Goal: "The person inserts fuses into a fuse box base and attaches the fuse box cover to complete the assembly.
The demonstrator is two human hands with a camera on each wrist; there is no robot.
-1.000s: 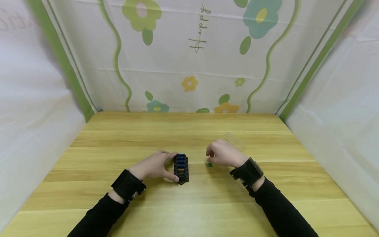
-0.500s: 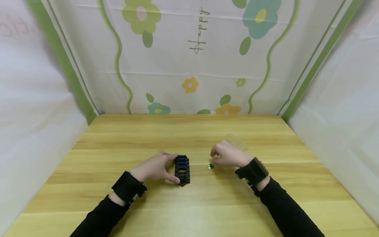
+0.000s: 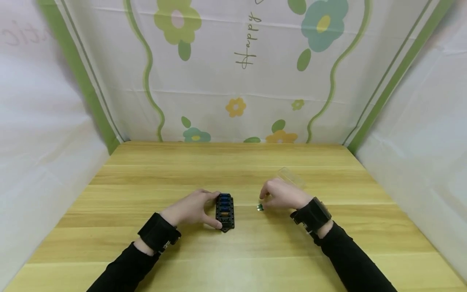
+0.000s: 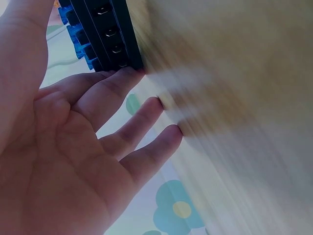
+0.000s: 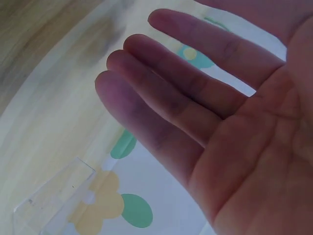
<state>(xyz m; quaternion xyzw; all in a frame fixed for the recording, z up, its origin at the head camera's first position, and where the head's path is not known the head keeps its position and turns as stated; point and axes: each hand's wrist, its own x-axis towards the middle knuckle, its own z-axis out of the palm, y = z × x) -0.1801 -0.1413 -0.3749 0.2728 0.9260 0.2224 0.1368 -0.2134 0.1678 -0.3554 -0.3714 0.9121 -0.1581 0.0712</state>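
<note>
A black fuse block (image 3: 225, 213) lies lengthwise on the table, with blue fuses and one orange-brown fuse seated in it. My left hand (image 3: 189, 209) holds it from the left, thumb at the near end and index finger at the far end. In the left wrist view the index fingertip meets a corner of the fuse block (image 4: 105, 34); other fingers spread apart. To the right lies a small green blade fuse (image 3: 260, 207), right at the thumb tip of my right hand (image 3: 282, 194). In the right wrist view the fingers (image 5: 171, 103) are extended; the thumb tip is hidden.
A clear plastic cover (image 3: 290, 177) rests on the table (image 3: 233, 259) just beyond my right hand. It also shows in the right wrist view as a clear cover (image 5: 51, 196). Patterned fabric (image 3: 233, 73) closes off the back and both sides.
My right hand has drawn slightly to the right, and the green fuse beside its thumb has turned a little, silver prongs now to the left. The left hand and the fuse block have stayed put.
</note>
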